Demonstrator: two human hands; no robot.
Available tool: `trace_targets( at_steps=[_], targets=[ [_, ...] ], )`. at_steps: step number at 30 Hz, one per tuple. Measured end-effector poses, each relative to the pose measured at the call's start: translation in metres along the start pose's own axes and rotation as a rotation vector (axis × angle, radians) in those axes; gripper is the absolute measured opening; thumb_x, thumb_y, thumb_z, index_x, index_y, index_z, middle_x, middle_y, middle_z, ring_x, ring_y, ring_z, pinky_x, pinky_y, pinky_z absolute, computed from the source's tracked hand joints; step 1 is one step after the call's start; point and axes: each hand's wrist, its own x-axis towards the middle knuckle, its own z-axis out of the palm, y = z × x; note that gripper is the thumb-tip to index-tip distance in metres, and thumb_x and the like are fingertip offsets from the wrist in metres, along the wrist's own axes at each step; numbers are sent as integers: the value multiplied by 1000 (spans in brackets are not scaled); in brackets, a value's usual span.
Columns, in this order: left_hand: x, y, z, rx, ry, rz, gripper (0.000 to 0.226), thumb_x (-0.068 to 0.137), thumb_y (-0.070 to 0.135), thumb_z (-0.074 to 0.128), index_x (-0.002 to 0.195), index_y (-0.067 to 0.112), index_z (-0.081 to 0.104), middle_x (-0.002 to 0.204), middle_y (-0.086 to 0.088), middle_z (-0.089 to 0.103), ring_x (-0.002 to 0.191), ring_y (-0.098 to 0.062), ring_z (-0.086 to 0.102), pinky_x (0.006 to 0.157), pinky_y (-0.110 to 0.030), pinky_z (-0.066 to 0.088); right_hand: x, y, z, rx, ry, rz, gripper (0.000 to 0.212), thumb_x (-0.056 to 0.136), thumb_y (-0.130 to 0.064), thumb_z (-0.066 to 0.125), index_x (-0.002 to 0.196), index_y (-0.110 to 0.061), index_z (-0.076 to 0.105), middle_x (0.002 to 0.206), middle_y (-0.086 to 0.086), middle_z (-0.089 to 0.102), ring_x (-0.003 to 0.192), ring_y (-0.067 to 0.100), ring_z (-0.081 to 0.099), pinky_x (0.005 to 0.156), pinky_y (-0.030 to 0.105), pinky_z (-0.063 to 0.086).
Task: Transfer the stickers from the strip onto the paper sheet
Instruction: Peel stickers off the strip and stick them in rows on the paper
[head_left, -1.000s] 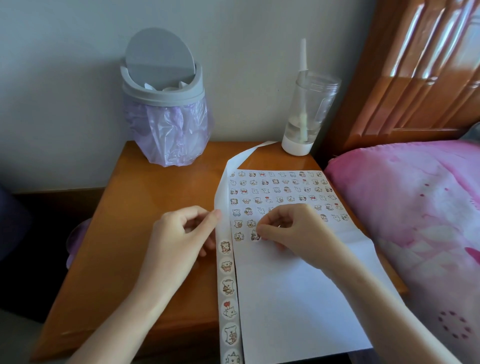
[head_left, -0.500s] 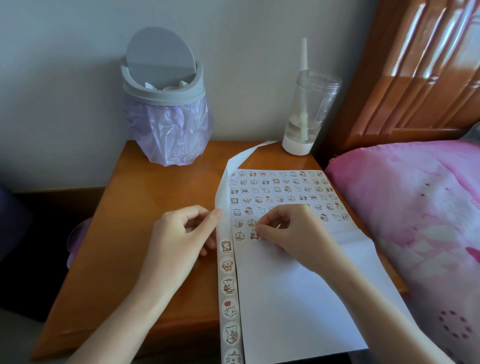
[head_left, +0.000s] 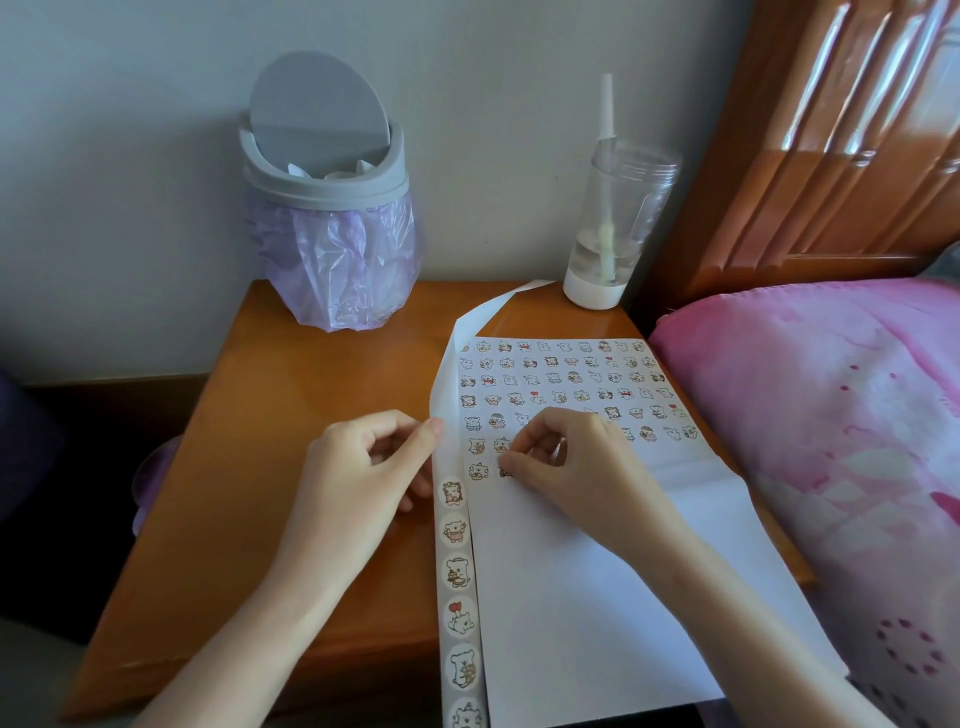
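A white paper sheet lies on the wooden nightstand, its far half covered with rows of small bear stickers. A long sticker strip runs along the sheet's left edge, with round bear stickers on its near part and bare backing farther away. My left hand pinches the strip's left edge between thumb and forefinger. My right hand has curled fingers, and its thumb and fingertips press a small sticker onto the sheet in the lowest row. Most of that sticker is hidden under the thumb.
A grey swing-lid bin lined with a purple bag stands at the back left of the nightstand. A clear plastic bottle with a white base stands at the back right. A pink quilt and wooden headboard border the right side.
Both hands stay almost where they were. The right hand's fingertips have shifted very slightly on the sticker in the lowest row; the strip and sheet have not moved.
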Motion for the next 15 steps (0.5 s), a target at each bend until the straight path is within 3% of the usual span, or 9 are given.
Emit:
trace_targets(
  at_steps=[4,7,12,15],
  targets=[
    [-1,0,0,3,-4,3,25,89,27,60,67,19,68,51,4,63,44,-4,55,44,-11,41,1,1,0,-4,-25,3,22,74,-41,77,81,-25,63,63,-11,54,60,4,46,57,21,35],
    [-1,0,-1,1,-8,3,25,89,27,60,67,19,69,52,4,64,44,-4,55,44,-11,41,5,1,-2,6,-56,19,26,75,-38,77,90,-26,59,68,-8,55,64,6,49,60,24,37],
    [-1,0,-1,-2,-10,-2,25,89,26,60,67,19,69,53,2,65,44,-5,55,44,-11,42,8,6,-3,39,-64,-19,11,86,-24,66,92,-24,57,66,-6,52,57,7,45,58,24,36],
    [0,0,0,-6,-9,-6,23,89,26,61,69,19,69,54,2,65,44,-4,55,44,-11,43,7,5,-3,57,-60,-20,13,86,-30,67,92,-23,58,68,-4,55,57,8,46,57,23,35]
  ],
)
